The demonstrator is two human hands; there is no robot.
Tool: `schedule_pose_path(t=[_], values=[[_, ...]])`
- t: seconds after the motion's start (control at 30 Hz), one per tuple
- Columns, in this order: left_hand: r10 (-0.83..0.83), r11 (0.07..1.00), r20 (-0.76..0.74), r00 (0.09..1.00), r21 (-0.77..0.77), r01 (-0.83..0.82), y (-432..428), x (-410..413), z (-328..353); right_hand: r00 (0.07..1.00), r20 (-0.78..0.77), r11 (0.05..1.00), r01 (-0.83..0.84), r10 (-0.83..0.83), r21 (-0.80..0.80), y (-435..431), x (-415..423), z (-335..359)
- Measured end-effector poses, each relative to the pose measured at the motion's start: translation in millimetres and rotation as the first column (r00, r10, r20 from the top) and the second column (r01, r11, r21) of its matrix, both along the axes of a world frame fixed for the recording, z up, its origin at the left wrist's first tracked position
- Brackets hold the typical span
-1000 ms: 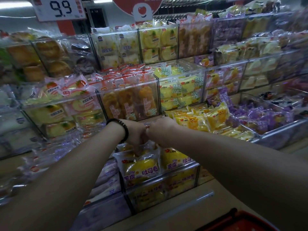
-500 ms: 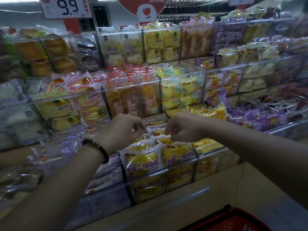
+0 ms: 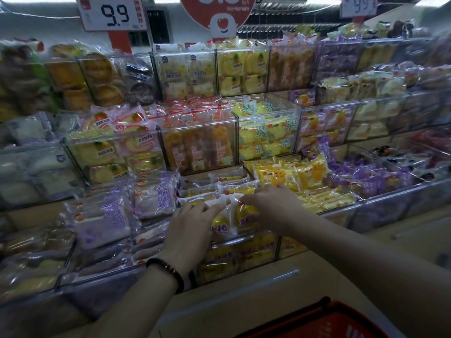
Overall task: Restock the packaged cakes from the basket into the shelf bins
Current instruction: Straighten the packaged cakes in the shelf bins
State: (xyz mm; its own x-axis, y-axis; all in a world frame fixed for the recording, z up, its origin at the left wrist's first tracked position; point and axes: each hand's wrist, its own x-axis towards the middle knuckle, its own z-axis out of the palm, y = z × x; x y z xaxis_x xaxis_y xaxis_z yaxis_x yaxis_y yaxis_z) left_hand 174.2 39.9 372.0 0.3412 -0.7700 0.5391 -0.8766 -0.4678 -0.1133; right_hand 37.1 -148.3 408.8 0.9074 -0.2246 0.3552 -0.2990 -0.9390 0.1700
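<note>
Nearest the body, at lower right, the red basket (image 3: 314, 320) showed only its rim, its contents out of sight. Beyond it both hands met over the front clear bin (image 3: 256, 239), where the yellow cake packs (image 3: 220, 223) stood upright in a row. The left hand (image 3: 192, 230) lay with fairly straight fingers on a pack's crimped top. The right hand (image 3: 273, 211) reached to the same seam, though whether it pinched could not be told. The step looked like settling packs into the row; next would call for reaching back to the basket. Farther off, the upper bins (image 3: 199, 152) stood full.
</note>
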Motion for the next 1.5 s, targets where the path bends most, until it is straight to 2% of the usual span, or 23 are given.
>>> schedule_pose_path(t=[0.2, 0.4, 0.57, 0.63, 0.73, 0.93, 1.0, 1.1, 1.2, 1.3, 1.4, 1.5], values=[[-0.020, 0.991, -0.089, 0.996, -0.132, 0.008, -5.8, 4.3, -2.4, 0.994, 0.093, 0.994, 0.058, -0.050, -0.093, 6.6, 10.1, -3.3], [-0.126, 0.977, -0.093, 0.988, -0.182, 0.108, -10.6, 13.0, -4.7, 0.994, 0.109, 0.998, -0.025, 0.030, -0.049, -1.0, 8.6, -13.7], [-0.224, 0.973, -0.227, 0.948, -0.112, 0.203, 0.3, 28.1, -2.2, 0.995, 0.070, 0.996, -0.078, 0.075, 0.049, 0.0, 7.3, -14.3], [-0.225, 0.974, -0.221, 0.949, -0.077, 0.213, 3.1, 28.5, -2.8, 0.994, 0.054, 0.994, -0.103, 0.100, 0.046, -0.5, 9.2, -12.8], [-0.179, 0.984, -0.216, 0.960, -0.039, 0.174, 2.8, 28.5, -5.9, 0.991, 0.039, 0.992, -0.128, 0.128, 0.002, -1.6, 14.4, -12.9], [-0.087, 0.996, -0.334, 0.938, -0.045, 0.076, -5.8, 22.5, -2.1, 0.992, -0.037, 0.992, -0.122, 0.121, -0.021, -3.8, 17.6, -12.7], [-0.088, 0.996, -0.328, 0.940, -0.033, 0.082, -7.5, 22.1, -5.0, 0.991, -0.053, 0.991, -0.120, 0.123, 0.051, -5.0, 12.7, -10.1], [-0.059, 0.998, -0.340, 0.939, 0.011, 0.067, -7.5, 17.3, -10.4, 0.992, 0.034, 0.959, -0.130, 0.125, 0.251, -6.7, 1.5, -10.9], [0.035, 0.993, -0.344, 0.938, 0.117, 0.006, -8.2, 9.6, -9.8, 0.993, 0.057, 0.955, -0.115, 0.103, 0.272, -1.3, -3.9, -22.8], [0.022, 0.988, -0.357, 0.934, 0.152, 0.035, -5.5, 10.2, -1.5, 0.994, 0.052, 0.920, -0.112, 0.100, 0.375, 1.5, -10.7, -21.9], [-0.022, 0.992, -0.413, 0.911, 0.101, 0.070, 1.7, 4.2, 13.0, 0.989, 0.109, 0.897, -0.138, 0.101, 0.419, -5.4, -24.5, -11.5], [-0.067, 0.998, -0.321, 0.945, -0.001, 0.070, 1.1, -4.4, 28.5, 0.981, 0.178, 0.905, -0.144, 0.077, 0.400, -20.3, -39.3, -3.7]])
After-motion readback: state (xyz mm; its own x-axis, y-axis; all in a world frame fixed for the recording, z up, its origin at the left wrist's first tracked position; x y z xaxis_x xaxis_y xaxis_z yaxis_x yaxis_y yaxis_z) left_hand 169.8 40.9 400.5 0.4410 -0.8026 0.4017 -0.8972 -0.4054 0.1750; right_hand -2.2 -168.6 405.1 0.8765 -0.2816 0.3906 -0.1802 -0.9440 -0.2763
